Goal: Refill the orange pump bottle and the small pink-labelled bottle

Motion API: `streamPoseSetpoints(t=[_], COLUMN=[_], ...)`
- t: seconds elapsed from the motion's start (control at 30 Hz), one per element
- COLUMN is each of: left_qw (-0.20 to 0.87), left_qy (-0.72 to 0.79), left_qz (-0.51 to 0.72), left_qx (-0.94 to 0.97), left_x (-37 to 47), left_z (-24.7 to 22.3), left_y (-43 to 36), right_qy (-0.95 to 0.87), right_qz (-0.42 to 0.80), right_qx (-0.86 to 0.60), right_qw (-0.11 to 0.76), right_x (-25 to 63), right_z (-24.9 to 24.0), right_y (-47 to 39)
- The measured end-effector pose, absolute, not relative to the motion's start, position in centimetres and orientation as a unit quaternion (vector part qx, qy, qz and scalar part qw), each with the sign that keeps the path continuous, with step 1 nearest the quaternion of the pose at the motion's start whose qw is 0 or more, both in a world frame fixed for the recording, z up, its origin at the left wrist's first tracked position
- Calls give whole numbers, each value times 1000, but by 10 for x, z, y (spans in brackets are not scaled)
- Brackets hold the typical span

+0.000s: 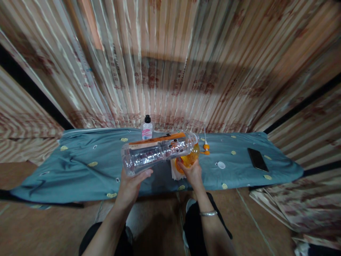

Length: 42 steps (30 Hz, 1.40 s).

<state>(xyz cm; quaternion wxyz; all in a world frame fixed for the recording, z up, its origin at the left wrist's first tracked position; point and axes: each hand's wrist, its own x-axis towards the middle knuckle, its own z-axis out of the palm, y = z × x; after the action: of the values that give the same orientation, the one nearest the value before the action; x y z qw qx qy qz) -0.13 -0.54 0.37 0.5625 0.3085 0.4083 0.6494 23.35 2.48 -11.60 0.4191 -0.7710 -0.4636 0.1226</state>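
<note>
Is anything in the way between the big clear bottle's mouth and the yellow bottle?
Nothing I can see. The left hand holds the big clear bottle tilted, its mouth close to the yellow bottle in the right hand. The orange pump lies off to the side, not between them. I can't tell whether the bottles touch.

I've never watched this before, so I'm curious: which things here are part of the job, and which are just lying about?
In the job:
big clear bottle, tilted in the left hand
orange bottle, in the right hand
orange pump top, probably
white disc, perhaps a cap
white paper, perhaps

Lying about, it seems:
black-capped bottle
phone
</note>
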Motion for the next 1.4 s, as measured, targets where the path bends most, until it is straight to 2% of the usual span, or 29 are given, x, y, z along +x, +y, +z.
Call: streamPoseSetpoints(t=[0.17, 0.67, 1.4], left_qw=[560, 555, 555], left_qy=[397, 406, 405], left_qz=[653, 649, 646], left_qx=[320, 327, 333], left_x=[-1, -2, -2], left_z=[4, 3, 3], left_y=[-6, -5, -5], right_qy=[-442, -424, -438], right_qz=[163, 186, 159], right_qx=[-781, -769, -765], right_qw=[410, 441, 445], right_x=[231, 235, 232], right_z=[-107, -112, -110], right_y=[23, 23, 24])
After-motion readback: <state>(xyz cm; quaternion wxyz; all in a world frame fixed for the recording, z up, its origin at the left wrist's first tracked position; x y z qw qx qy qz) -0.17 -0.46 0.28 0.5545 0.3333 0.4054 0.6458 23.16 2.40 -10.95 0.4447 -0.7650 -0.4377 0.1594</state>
